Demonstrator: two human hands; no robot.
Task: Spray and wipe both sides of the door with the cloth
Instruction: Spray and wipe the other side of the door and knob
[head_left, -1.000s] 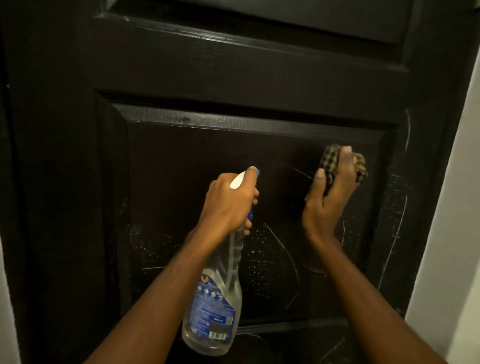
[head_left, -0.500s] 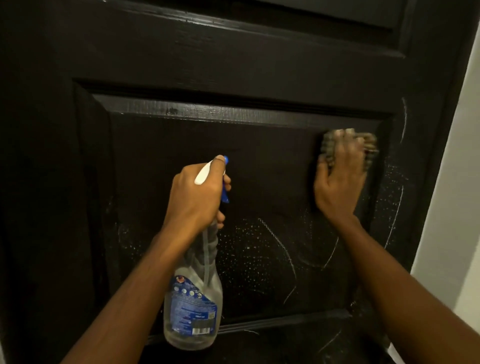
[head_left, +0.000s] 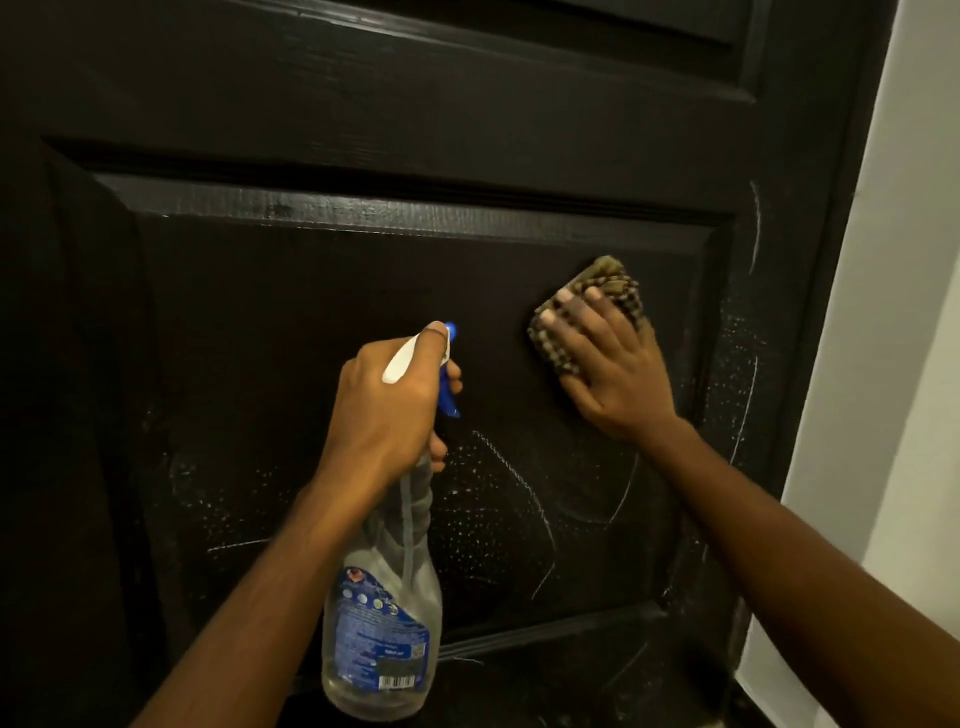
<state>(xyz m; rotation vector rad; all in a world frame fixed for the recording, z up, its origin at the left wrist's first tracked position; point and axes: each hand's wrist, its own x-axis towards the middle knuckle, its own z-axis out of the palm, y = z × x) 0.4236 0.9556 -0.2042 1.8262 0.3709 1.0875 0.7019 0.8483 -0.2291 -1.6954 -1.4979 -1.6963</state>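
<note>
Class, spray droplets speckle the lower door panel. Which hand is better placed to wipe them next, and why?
The right hand: it presses the checked cloth flat on the panel, just above the droplets. The left hand grips the spray bottle and has no cloth.

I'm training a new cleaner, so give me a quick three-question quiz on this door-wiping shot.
1. True or false: the left hand grips the spray bottle.
2. The right hand presses the cloth against which part of the door? A) recessed panel B) top rail C) bottom edge
3. Fill in: most droplets on the panel sit ___ the cloth.

Key: 1 true; 2 A; 3 below.
</note>
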